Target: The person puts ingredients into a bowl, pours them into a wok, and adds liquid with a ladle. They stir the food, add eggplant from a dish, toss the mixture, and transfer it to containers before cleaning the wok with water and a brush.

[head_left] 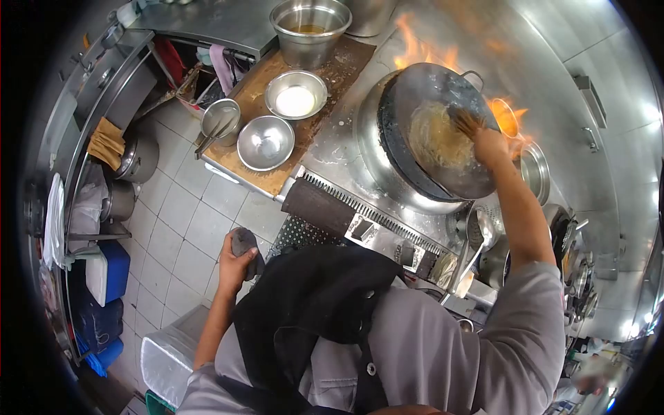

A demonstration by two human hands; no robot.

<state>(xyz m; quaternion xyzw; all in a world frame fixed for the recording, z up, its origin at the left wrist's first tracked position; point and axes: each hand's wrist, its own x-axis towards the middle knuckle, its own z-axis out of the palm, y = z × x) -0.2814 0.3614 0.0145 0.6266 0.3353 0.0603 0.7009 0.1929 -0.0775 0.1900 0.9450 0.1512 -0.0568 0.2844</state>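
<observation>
A large dark wok sits tilted on the round metal burner ring, with cloudy, foamy liquid inside. My right hand is closed around a bamboo wok brush, and its bristles reach into the liquid. The brush's handle end is covered by my fingers. Low at my left side, away from the stove, my left hand grips a folded dark grey cloth.
Flames rise behind the wok and at its right. Steel bowls and a pot stand on the wooden board to the left. A ladle lies at the stove's right. Below is a tiled floor.
</observation>
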